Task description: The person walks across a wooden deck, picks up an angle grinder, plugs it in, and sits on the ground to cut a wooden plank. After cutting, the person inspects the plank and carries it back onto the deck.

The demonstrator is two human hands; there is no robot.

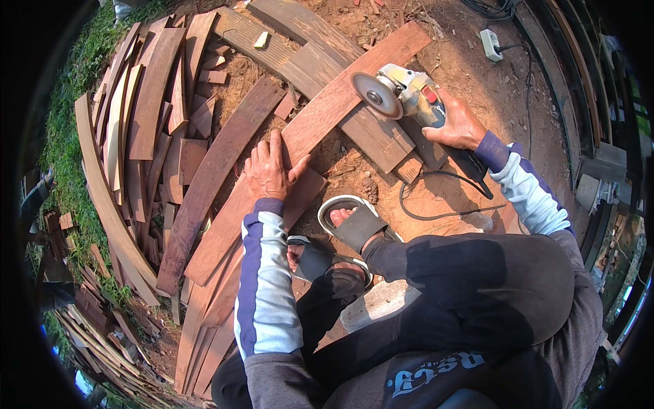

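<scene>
A long reddish-brown wooden plank (323, 109) lies slantwise in front of me, from the lower left to the upper right. My left hand (268, 170) rests flat on its middle, with fingers stretched out and the thumb apart. In my right hand (458, 124) is an angle grinder (413, 94), its body gripped from the right side. The grinder's round disc (377, 95) is at the plank's right edge, toward the far end; whether it touches the wood I cannot tell. Under the far part of the plank lie crosswise boards (378, 140).
Curved boards and offcuts (160, 95) are heaped at the left beside grass (65, 136). A dark plank (218, 170) lies left of mine. The grinder's black cord (436, 217) loops near my sandalled feet (351, 221). A white socket block (490, 44) sits at the far right.
</scene>
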